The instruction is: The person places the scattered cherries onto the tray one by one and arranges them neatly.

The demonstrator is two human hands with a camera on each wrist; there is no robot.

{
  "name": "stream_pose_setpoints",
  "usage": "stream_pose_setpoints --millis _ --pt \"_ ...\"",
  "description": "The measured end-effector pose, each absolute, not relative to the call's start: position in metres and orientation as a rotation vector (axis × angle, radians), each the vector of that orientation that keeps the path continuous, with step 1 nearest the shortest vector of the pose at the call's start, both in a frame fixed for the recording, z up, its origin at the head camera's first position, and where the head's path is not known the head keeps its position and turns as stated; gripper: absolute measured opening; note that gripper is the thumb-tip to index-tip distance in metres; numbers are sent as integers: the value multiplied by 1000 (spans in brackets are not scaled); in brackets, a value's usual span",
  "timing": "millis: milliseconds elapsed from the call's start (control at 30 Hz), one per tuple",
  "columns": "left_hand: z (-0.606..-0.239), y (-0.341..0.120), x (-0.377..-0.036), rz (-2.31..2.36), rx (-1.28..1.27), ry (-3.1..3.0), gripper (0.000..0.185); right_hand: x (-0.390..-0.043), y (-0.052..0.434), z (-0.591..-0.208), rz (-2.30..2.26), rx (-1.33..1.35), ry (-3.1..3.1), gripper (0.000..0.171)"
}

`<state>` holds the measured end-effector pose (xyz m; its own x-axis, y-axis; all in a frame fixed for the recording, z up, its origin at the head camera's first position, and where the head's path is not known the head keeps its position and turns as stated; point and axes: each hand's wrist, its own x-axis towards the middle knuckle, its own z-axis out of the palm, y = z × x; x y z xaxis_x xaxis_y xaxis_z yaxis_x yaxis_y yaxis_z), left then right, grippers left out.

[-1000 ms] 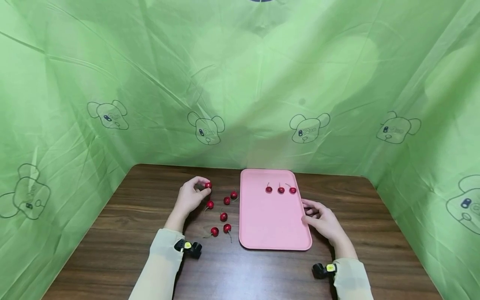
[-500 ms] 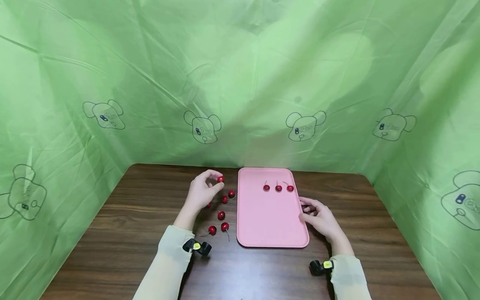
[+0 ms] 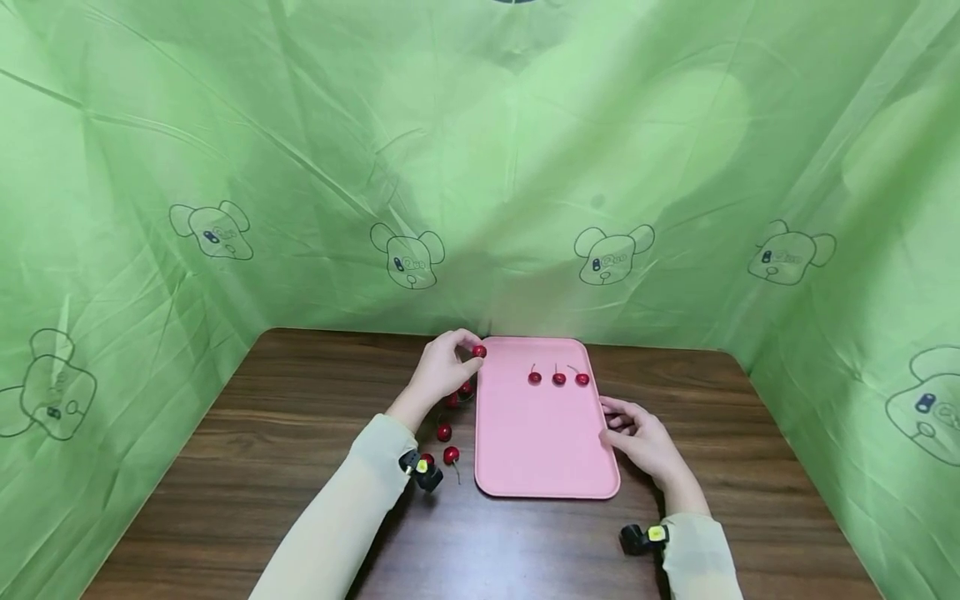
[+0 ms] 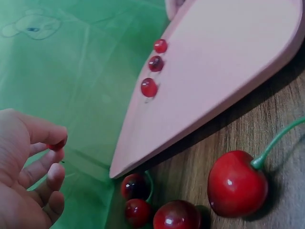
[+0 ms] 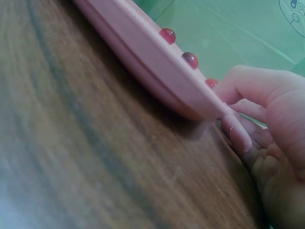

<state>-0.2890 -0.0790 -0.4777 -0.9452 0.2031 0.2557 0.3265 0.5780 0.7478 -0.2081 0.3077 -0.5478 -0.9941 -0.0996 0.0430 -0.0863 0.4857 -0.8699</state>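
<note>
My left hand (image 3: 438, 367) pinches a red cherry (image 3: 479, 352) between thumb and fingertips, above the far left corner of the pink tray (image 3: 536, 442). In the left wrist view that cherry (image 4: 58, 144) is partly hidden by the fingers. Three cherries with stems lie in a row near the tray's far right: a left one (image 3: 535, 378), a middle one (image 3: 558, 379) and a right one (image 3: 582, 379). At the tray's right edge, my right hand (image 3: 643, 440) holds the rim with thumb and fingers, also seen in the right wrist view.
Several loose cherries lie on the dark wooden table (image 3: 300, 417) left of the tray, among them one with a green stem (image 4: 237, 183). My left hand and forearm partly cover some of them. A green cloth (image 3: 517, 167) with printed bear heads hangs behind the table.
My left hand has carried its cherry rightward, from the table's left side to the tray's far left corner. The right hand stays at the tray's edge.
</note>
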Motion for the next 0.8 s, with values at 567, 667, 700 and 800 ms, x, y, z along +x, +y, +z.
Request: stream_pose_setpoints --millis 567,667,700,800 --pt "-512 -47 -312 -1340 -428 -2758 20 -209 307 -549 -1574 -204 2706 58" --pt "-516 -40 -314 -1269 -412 -2792 19 -209 307 -549 -1563 -200 2710 59" --pt "-517 -38 -314 -1242 -407 -2800 19 -209 307 -549 -1564 -202 2710 59" --pt "-518 -34 -315 -1188 -414 -2812 18 -208 307 -548 -1565 -200 2714 59"
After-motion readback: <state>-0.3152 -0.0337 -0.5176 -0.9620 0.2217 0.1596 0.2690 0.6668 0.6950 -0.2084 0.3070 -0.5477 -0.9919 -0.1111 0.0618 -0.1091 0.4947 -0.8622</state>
